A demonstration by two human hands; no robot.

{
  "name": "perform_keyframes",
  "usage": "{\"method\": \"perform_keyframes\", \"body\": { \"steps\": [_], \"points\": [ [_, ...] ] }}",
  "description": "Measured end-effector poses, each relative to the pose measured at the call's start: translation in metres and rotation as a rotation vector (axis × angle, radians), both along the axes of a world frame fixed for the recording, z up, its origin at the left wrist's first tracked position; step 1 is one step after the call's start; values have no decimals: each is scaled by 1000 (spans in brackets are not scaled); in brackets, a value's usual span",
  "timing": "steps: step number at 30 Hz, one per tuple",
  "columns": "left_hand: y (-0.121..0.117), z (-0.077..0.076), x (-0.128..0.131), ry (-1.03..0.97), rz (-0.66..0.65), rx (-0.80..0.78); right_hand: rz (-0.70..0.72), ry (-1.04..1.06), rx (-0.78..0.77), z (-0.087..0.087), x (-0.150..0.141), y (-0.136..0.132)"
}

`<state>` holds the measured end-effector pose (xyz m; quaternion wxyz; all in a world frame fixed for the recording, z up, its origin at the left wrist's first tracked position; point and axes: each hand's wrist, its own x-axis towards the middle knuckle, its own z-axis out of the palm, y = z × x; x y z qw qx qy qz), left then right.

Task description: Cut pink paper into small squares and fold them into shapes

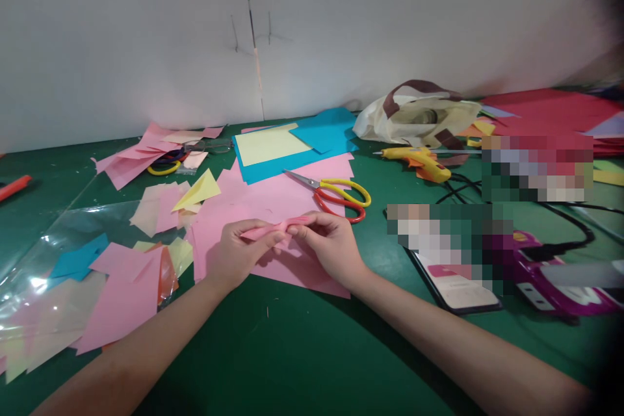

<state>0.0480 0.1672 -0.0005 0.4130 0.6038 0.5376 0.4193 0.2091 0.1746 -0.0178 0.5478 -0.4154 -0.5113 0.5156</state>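
My left hand and my right hand meet over a pink paper sheet on the green table. Between them they pinch a small folded strip of pink paper, left fingers on its left end, right fingers on its right end. Both hands are closed around it. Just beyond my right hand lie scissors with yellow and red handles.
Pink, yellow and blue paper scraps lie on clear plastic at the left. Blue and yellow sheets sit behind. A yellow glue gun, a cloth bag, a phone, black cables and a purple device are at the right.
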Motion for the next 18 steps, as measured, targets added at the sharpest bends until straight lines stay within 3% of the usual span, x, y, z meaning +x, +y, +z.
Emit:
{"method": "perform_keyframes", "body": {
  "steps": [12,18],
  "points": [
    [0,0,1,-1,51,51,24,46,-45,0,0,2],
    [4,-3,-1,41,37,-78,0,80,-53,-1,0,3]
  ]
}}
